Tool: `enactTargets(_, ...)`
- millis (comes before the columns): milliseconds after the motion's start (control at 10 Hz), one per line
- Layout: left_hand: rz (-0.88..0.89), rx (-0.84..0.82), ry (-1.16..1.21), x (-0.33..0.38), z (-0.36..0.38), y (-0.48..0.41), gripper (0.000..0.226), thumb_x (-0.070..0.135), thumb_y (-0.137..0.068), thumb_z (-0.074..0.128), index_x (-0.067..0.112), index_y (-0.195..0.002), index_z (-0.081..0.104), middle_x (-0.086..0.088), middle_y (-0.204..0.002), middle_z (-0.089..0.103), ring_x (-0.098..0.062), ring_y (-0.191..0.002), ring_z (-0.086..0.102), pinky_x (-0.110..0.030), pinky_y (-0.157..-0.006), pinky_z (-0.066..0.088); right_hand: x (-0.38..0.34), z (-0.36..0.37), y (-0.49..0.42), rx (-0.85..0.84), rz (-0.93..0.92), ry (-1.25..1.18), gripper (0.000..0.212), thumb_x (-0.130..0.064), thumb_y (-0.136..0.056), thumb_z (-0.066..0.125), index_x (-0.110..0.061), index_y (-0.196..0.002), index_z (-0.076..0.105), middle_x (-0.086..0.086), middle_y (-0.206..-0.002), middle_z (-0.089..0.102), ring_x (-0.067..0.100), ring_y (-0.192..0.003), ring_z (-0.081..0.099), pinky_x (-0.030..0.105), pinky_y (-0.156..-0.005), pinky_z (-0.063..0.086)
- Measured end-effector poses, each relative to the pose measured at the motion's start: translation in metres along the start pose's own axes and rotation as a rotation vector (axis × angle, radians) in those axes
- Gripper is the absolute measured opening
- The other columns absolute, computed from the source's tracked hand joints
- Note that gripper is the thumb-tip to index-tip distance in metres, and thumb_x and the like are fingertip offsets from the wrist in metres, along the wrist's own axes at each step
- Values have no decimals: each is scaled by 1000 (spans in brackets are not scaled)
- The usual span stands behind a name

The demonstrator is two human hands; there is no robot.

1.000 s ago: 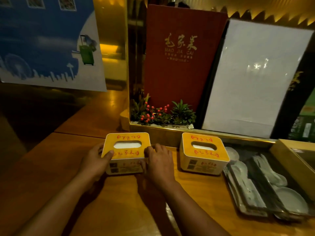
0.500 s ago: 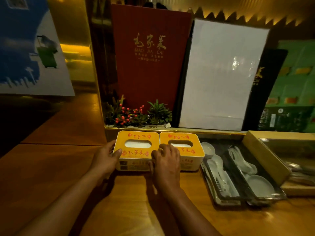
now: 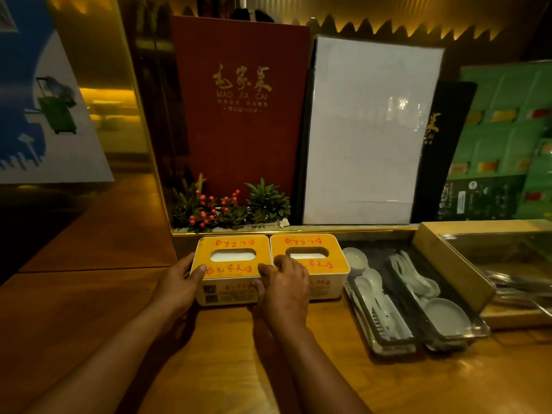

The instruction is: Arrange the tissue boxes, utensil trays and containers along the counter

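Observation:
Two yellow-topped white tissue boxes stand side by side against the low ledge at the back of the wooden counter (image 3: pixel 239 369). My left hand (image 3: pixel 176 283) grips the left side of the left tissue box (image 3: pixel 231 268), thumb on its lid. My right hand (image 3: pixel 285 286) holds that box's right front corner, fingers lying over the seam with the right tissue box (image 3: pixel 310 258). To the right lie two clear utensil trays: the nearer tray (image 3: pixel 380 318) holds white spoons, the farther tray (image 3: pixel 439 312) holds spoons and small white dishes.
A wooden box (image 3: pixel 448 264) with metal cutlery sits at the far right. Behind the ledge stand a small berry plant (image 3: pixel 227 207), a red menu (image 3: pixel 242 106), a white laminated sheet (image 3: pixel 367 130) and green menus (image 3: pixel 504 138). A poster (image 3: pixel 38 115) leans at left.
The left tissue box has slid right and back until it touches the right box against the ledge. Both hands stayed on it.

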State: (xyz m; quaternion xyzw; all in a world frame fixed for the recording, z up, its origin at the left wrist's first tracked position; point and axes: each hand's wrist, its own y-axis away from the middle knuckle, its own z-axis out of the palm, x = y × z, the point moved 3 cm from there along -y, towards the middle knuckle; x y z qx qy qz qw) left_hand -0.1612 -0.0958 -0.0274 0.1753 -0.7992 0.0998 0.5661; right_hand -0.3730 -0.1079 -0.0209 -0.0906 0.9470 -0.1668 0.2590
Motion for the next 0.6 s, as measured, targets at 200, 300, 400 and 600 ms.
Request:
enactTargets(200,39,-46,-1,-11,-2,-10,49,33,-97,54,34,-145,43,-3,-124,61,-15,-91,62,-38,-68,55,-6,-1,1,-16,10,33,48,-40,-84,74,-33,-129,60,0,-135,51,26,-129,38,48,-108,36)
enactTargets(300,87,-66,-21,-15,0,-10,48,38,-97,52,36,-144,42,-6,-125,61,-22,-96,63,-44,-71,57,-12,-2,-1,-31,9,79,41,-37,-83,75,-28,-121,61,2,-131,53,27,-128,40,52,-111,31)
enactTargets(400,126,-103,-3,-15,-1,-7,51,41,-96,51,33,-145,40,-8,-129,60,-23,-95,61,-43,-70,56,-20,-7,3,-94,17,111,43,-36,-90,66,-26,-131,55,8,-144,45,31,-139,31,54,-119,18)
enactTargets(600,296,-75,-104,-9,-16,1,67,66,-84,50,34,-142,38,-11,-141,48,-34,-118,54,-54,-86,52,-33,-40,58,-37,101,108,45,-37,-91,63,-29,-134,54,9,-157,33,31,-145,25,52,-114,31)
